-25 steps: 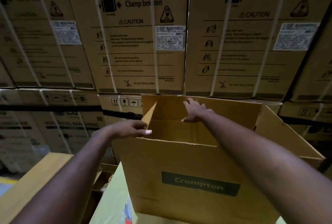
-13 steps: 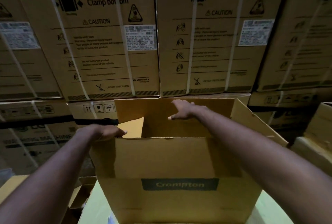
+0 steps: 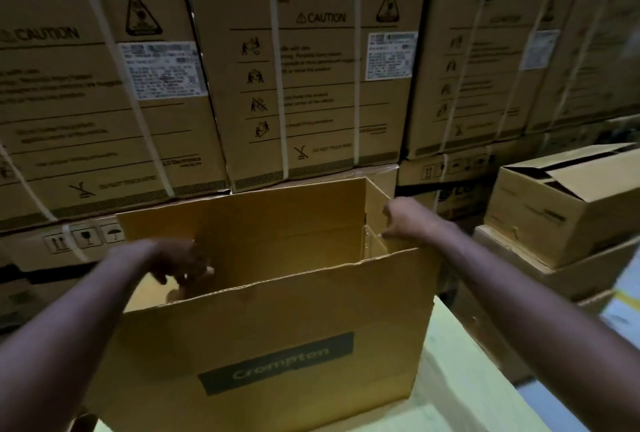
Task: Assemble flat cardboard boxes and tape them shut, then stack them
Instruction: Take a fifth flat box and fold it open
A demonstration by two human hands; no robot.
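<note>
Dim light; wall of tall stacked appliance cartons point(image 3: 322, 113), white straps point(image 3: 277, 85), caution markings, shipping stickers point(image 3: 391, 55)

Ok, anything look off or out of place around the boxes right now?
Yes, the box on the right: its top flaps lie crooked, with a dark gap between them and no tape visible. The Crampton box up front looks undamaged.

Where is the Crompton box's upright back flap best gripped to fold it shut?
I'd take the back flap of the Crompton box by its free top edge, near the middle, coming from above. It stands upright, hinged at its base, and that edge is bare: left hand and right hand are out at the sides.
</note>
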